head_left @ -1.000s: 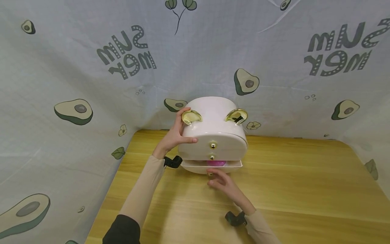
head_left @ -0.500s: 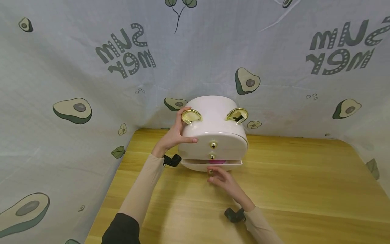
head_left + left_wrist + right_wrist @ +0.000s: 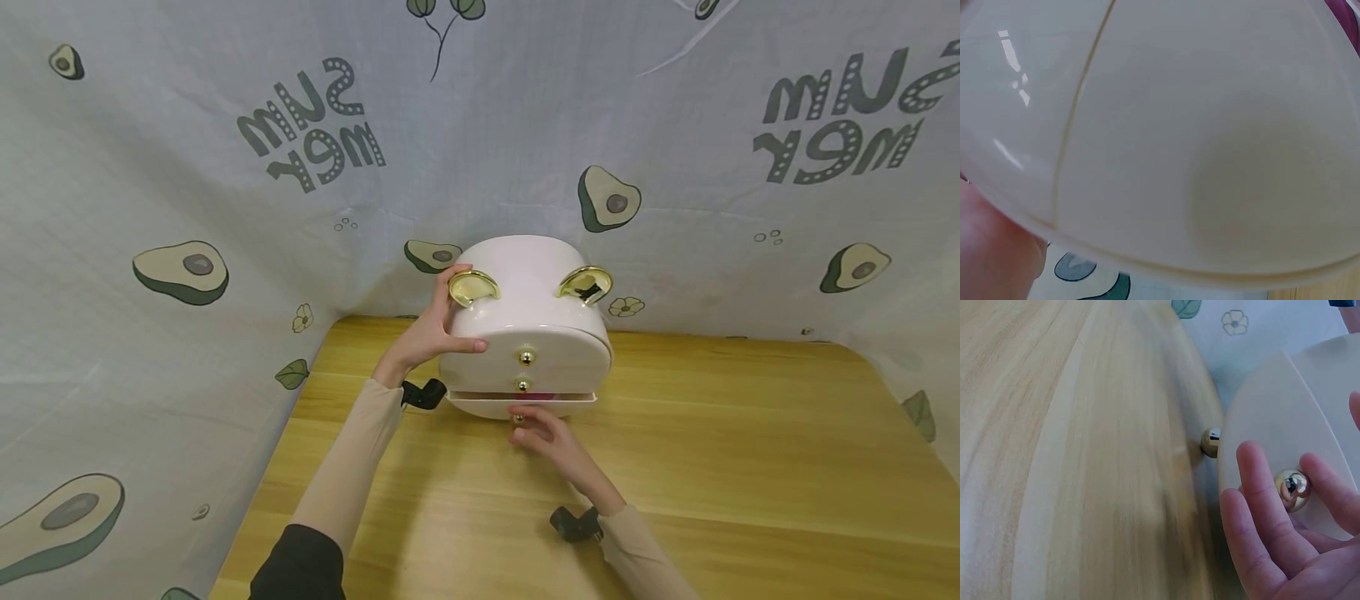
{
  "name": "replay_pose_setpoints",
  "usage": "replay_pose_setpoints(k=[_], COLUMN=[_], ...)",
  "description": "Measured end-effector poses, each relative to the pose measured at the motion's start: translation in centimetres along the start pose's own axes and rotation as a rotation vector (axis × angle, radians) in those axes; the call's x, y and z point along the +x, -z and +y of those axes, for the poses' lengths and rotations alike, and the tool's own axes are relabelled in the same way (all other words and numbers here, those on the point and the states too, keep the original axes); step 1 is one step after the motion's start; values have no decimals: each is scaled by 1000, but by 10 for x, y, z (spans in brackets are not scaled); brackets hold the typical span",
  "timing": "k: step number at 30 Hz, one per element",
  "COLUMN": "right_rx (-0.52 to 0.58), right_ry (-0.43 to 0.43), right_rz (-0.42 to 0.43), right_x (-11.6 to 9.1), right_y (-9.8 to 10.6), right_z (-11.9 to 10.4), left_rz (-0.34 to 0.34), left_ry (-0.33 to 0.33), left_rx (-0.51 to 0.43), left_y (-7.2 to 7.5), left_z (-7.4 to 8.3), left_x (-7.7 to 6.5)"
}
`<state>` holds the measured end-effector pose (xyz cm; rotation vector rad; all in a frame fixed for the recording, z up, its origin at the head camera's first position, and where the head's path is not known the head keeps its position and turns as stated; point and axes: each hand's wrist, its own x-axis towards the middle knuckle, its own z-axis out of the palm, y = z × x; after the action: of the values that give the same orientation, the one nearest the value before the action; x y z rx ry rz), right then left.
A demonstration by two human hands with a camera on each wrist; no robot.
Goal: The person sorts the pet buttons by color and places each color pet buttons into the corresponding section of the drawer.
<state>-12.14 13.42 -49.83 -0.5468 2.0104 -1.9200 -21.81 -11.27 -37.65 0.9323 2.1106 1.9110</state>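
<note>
A glossy white drawer box (image 3: 525,292) with gold ear-shaped pieces stands at the back of the table. My left hand (image 3: 426,337) grips its left side, thumb on the front and fingers behind the ear. The bottom drawer (image 3: 480,408) sticks out slightly, and a strip of something pink (image 3: 538,397) shows inside it. In front, my right hand (image 3: 557,446) pinches the gold knob (image 3: 1292,489) of that drawer between its fingers. The left wrist view is mostly filled by the white box wall (image 3: 1197,125), with a blurred part of the left hand at the lower left.
Two more gold knobs sit on the front above, one being the upper knob (image 3: 527,358). A gold ball foot (image 3: 1210,442) shows under the box. Behind the wooden table (image 3: 720,433) hangs a pale avocado-print cloth (image 3: 495,150).
The right hand and the bottom drawer have moved slightly back toward the box. Its opening has narrowed, and less of the pink thing shows. The left hand stays on the box.
</note>
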Motion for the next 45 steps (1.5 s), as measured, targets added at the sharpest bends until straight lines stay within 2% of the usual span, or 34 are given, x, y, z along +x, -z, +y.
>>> replay_pose_setpoints(k=[10,17,24,31,45], right_rx=[-12,7,15,10,-32], right_ry=[31,18,-10,-39,-47], right_rz=[15,26,49,83,95], right_x=[3,5,8,10,12], right_y=[-1,-3,-4,-5,-6], right_z=[-1,-3,-3,-6,-10], left_rz=[4,4,0,3,-7], left_ry=[28,47,24,31,28], left_rx=[12,34,59,85,94], left_y=[-1,0,2,2,3], left_z=[3,2,1,1,2], left_x=[0,1,0,-1,-1])
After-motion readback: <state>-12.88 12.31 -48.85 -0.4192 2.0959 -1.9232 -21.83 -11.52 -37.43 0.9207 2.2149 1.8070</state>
